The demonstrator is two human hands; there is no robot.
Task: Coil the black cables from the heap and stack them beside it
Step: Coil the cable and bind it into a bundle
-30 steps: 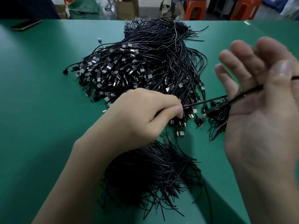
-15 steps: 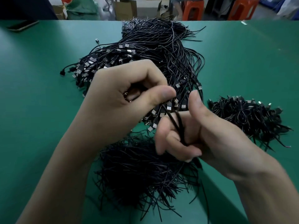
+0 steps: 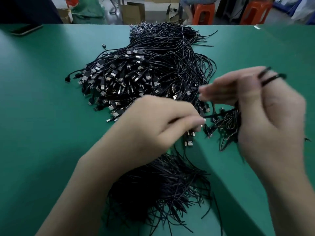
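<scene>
A big heap of black cables (image 3: pixel 144 74) with USB plugs covers the middle of the green table (image 3: pixel 42 116). My left hand (image 3: pixel 153 123) hovers at the heap's near edge and pinches one black cable (image 3: pixel 211 115) between thumb and forefinger. That cable runs right to my right hand (image 3: pixel 265 116), which is blurred, with its fingers stretched leftward. Loops of the cable (image 3: pixel 271 77) pass over the top of this hand by the thumb. A small stack of coiled cables (image 3: pixel 225 123) lies right of the heap, partly hidden behind my right hand.
A loose pile of thin black ties (image 3: pixel 162 184) lies near the table's front edge, under my left forearm. A phone (image 3: pixel 25 29) rests at the far left corner. Beyond the table's far edge stand cardboard boxes (image 3: pixel 133 11) and orange stools (image 3: pixel 203 13).
My hands have parted. The right hand swung up and to the right, its fingers uncurling, with the cable over it. The left hand dropped lower, still pinching the cable.
</scene>
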